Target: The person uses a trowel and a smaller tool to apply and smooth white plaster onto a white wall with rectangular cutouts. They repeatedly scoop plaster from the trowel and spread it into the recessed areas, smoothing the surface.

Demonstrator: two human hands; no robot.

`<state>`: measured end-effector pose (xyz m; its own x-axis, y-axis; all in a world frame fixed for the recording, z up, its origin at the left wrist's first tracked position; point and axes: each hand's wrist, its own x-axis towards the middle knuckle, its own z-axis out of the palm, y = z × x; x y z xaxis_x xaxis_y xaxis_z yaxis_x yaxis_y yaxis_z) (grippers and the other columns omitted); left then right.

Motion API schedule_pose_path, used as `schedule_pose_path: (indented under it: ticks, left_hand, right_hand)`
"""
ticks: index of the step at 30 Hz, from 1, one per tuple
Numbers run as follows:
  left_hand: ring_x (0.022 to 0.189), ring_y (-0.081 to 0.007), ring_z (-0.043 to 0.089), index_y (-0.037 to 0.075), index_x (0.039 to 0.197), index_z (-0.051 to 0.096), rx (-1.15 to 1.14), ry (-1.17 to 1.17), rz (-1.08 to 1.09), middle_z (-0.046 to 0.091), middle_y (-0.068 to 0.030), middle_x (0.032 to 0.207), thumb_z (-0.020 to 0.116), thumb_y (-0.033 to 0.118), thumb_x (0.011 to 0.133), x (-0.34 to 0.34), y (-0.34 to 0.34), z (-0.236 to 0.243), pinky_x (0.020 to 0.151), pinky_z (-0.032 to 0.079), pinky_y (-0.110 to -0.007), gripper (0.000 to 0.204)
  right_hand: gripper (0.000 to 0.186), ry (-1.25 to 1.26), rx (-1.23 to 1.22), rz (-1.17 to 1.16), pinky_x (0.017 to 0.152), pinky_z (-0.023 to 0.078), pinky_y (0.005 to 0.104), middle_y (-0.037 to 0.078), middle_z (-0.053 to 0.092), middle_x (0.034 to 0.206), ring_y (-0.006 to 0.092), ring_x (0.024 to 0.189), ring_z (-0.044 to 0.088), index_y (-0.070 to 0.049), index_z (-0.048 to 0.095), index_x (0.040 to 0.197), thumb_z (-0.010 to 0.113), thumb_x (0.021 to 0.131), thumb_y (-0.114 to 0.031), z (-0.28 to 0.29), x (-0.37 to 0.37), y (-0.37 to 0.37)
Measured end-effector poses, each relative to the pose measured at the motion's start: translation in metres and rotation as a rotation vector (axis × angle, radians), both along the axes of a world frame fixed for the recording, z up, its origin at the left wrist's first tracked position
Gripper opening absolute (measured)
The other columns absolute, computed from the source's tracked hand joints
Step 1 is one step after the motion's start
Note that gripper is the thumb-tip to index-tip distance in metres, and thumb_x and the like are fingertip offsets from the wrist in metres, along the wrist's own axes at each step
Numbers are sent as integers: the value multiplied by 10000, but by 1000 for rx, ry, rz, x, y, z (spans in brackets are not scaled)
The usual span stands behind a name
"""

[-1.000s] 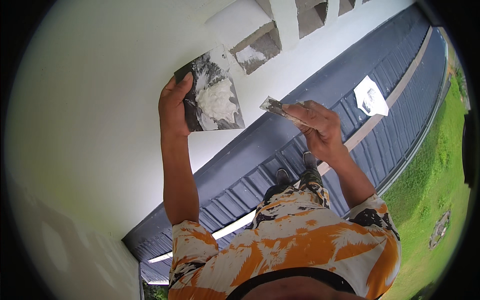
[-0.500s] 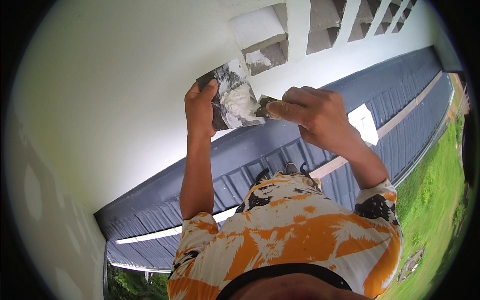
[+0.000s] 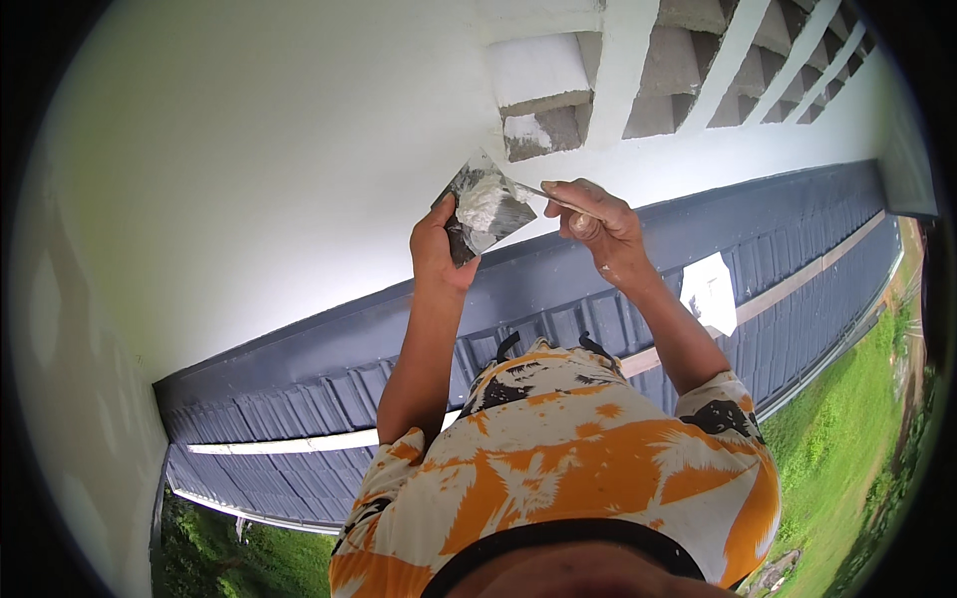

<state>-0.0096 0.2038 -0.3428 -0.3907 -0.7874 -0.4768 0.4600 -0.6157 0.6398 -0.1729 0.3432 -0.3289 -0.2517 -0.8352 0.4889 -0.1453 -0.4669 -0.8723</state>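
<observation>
My left hand [image 3: 437, 244] grips a dark flat board [image 3: 508, 221] smeared with white paste [image 3: 478, 204], held up near the white wall. My right hand [image 3: 603, 234], with paste on its fingers, is closed on a putty knife [image 3: 558, 197], seen nearly edge-on, its blade at the right side of the board and paste. Above the board is a block-shaped recess [image 3: 540, 70] in the wall, with rough grey edges and white patches.
The white wall [image 3: 249, 199] has rows of openings at upper right. Below runs a dark ribbed roof [image 3: 249, 409] with a long wooden batten [image 3: 797, 269] and a white sheet [image 3: 708, 289]. Beyond the roof's edge lie grass [image 3: 827, 419] and greenery, lower down.
The view has shifted, showing more wall openings. My right hand has brought the knife to the board and turned it more edge-on. My left hand still holds the board.
</observation>
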Motion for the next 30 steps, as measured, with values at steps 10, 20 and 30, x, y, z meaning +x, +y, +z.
schedule_pose_path:
  ticks: [10,20,30]
  left_hand:
    - [903,-234,698,-64,1169,589,-177,178,109,678,-137,1064,547,98,979,22,-1,-8,787,593,-360,254]
    - [940,-249,693,-94,1192,568,-463,57,170,669,-158,1088,560,87,960,27,3,0,837,579,-365,294]
    - [835,-161,676,-41,1088,632,-396,-78,86,684,-97,978,557,78,978,47,-18,19,729,573,-315,179]
  right_hand:
    - [515,769,-15,-295,602,524,332,31,672,832,196,693,607,-105,723,1149,650,697,132,3,-41,14]
    - [376,1327,5,-249,533,482,305,-27,592,765,165,705,555,-148,719,1000,691,653,-5,80,-11,27]
    - [262,936,108,-55,566,484,285,17,677,830,149,709,595,-111,713,1048,690,802,-23,35,-28,10]
